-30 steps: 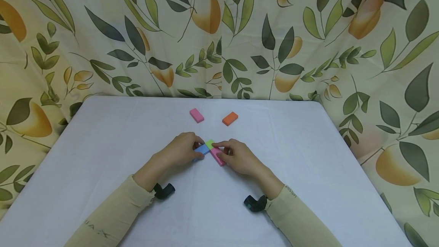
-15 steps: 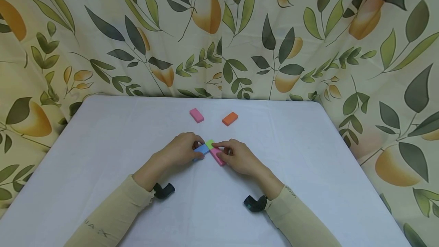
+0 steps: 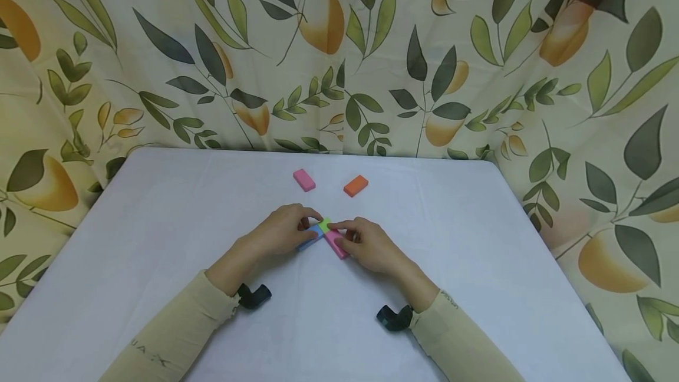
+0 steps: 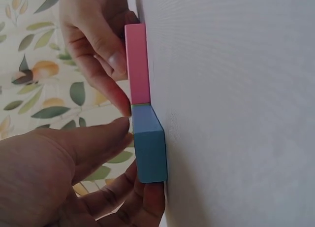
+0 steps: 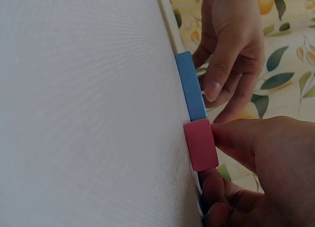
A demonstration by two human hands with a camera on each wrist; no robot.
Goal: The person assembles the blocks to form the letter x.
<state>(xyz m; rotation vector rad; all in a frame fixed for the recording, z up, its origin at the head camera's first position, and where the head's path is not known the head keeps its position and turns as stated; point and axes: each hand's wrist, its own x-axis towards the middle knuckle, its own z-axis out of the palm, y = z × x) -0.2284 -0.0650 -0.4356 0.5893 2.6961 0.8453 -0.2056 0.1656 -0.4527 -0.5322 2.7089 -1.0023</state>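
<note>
A blue block (image 3: pixel 309 240), a green block (image 3: pixel 325 225) and a pink block (image 3: pixel 336 243) lie touching on the table, forming a corner with the green at its far tip. My left hand (image 3: pixel 283 230) grips the blue block, the thumb over its top and other fingers by its far side; the index fingertip reaches the green one. On the opposite side, my right hand (image 3: pixel 373 244) holds the pink block between thumb and fingers, its index finger on the green block. Most of the green block is hidden in both wrist views, behind the blue block (image 4: pixel 150 155) and pink block (image 5: pixel 201 145).
Farther back lie another pink block (image 3: pixel 305 180) and an orange block (image 3: pixel 356 185), apart from each other. A white cloth covers the table (image 3: pixel 212 187). Behind it hangs a leaf-patterned curtain (image 3: pixel 371 93). Black wrist devices (image 3: pixel 254 296) sit at both cuffs.
My left thumb has slid up and inward over the blue block, and the index finger has shifted right to the green block. The right hand and the blocks stay nearly in place.
</note>
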